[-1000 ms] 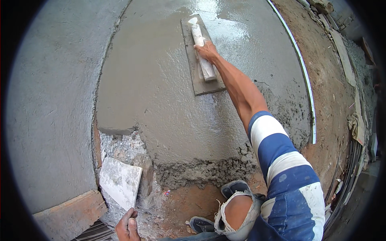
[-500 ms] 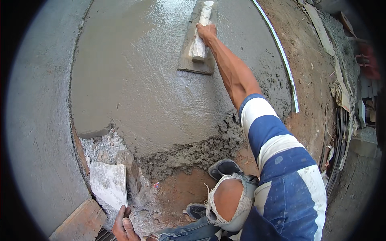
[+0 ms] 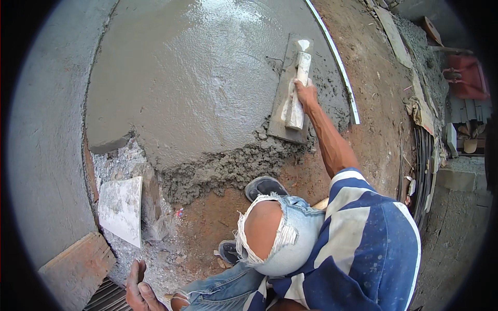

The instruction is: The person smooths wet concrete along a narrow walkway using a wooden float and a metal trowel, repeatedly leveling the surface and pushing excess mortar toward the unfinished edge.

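- Float [image 3: 285,93] at 1 o'clock from mid-view, its board apparently lying flat on wet concrete [image 3: 181,93], near end at the crumbly edge [image 3: 223,171].
- Nearest, at 7 o'clock, the left hand [image 3: 139,295] is empty, thumb and fingers apart, below a broken white tile [image 3: 122,210]; perhaps it hangs there for balance. Half a second ago its fingertips met the tile's lower corner in view; now a gap shows.
- Bare knee [image 3: 262,228] at 6 o'clock, bent in a crouch that probably keeps the body low for reaching. It looks larger than in the earlier frame.
- That tile lies at 8 o'clock, slanted beside a stone block [image 3: 150,194]; whether it leans on the block I cannot tell.
- Right hand [image 3: 307,94] at 1 o'clock, clamped round the float's pale handle [image 3: 294,116] about midway, likely to spread pressure evenly. Earlier the float sat at 12 o'clock, farther out; it is now closer to the body.
- White strip [image 3: 346,79] between 1 and 2 o'clock, just beside the float, dividing concrete from soil [image 3: 384,88], presumably as an edge guide.
- Red tub [image 3: 469,80] at 2 o'clock, well apart; more of it shows than before, the view having shifted.
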`<state>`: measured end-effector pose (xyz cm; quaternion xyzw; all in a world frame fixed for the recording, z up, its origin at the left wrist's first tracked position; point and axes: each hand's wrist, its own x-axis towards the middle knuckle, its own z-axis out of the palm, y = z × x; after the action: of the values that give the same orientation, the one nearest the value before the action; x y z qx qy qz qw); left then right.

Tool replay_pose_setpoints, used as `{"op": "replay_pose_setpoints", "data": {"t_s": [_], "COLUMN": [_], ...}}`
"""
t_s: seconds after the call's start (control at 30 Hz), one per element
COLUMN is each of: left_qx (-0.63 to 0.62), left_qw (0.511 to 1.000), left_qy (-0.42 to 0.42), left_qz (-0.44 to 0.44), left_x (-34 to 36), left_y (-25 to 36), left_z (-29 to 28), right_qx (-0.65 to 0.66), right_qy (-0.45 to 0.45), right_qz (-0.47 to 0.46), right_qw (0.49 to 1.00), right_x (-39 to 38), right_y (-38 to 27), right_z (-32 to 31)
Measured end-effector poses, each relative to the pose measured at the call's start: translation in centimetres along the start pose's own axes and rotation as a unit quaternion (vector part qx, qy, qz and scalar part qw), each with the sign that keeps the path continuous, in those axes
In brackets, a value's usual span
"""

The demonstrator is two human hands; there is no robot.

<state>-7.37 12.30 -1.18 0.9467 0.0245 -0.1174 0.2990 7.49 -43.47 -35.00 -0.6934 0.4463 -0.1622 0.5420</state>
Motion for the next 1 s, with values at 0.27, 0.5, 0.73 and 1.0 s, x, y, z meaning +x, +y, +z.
{"op": "replay_pose_setpoints", "data": {"t_s": [0.27,0.5,0.73,1.0], "left_qx": [0.009,-0.049,-0.037,-0.06], "left_qw": [1.0,0.998,0.999,0.998], "left_qy": [0.017,0.03,0.039,-0.011], "left_qz": [-0.003,-0.005,-0.009,-0.002], "left_x": [-2.5,-2.3,-1.1,1.1], "left_y": [-1.0,-2.0,-1.0,-1.8], "left_z": [-0.9,0.5,0.5,1.6], "right_qx": [0.032,-0.114,-0.209,-0.157], "right_qy": [-0.021,-0.185,-0.164,-0.096], "right_qz": [-0.054,-0.117,-0.158,-0.052], "right_qw": [0.998,0.969,0.951,0.982], "right_x": [-9.9,-3.0,-4.5,-10.6], "right_y": [-1.4,-4.8,-3.6,4.0], "right_z": [-6.9,5.5,6.1,-14.8]}}
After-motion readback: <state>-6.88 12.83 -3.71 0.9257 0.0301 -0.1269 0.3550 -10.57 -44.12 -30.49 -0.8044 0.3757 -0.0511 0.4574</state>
